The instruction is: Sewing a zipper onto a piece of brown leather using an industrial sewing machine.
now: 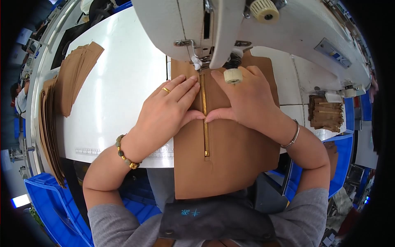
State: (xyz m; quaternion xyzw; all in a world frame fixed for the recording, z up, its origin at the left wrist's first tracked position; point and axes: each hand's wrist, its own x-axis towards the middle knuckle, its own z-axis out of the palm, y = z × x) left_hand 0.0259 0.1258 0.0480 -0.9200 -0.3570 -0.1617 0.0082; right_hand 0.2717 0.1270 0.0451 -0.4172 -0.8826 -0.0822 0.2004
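Observation:
A brown panel lies under the sewing machine head, a gold zipper running lengthwise in its slot. My left hand rests open on the panel left of the zipper, fingers stretched toward the presser foot, thumb at the zipper's edge. My right hand presses on the panel to the right, thumb reaching the zipper opposite my left thumb, index finger apart from it near the foot. Some of its fingertips are hidden by a cream knob.
Brown cut pieces lie stacked at the white table's left. A bundle of brown strips sits at the right. Blue bins flank the table below. A person is at the far left.

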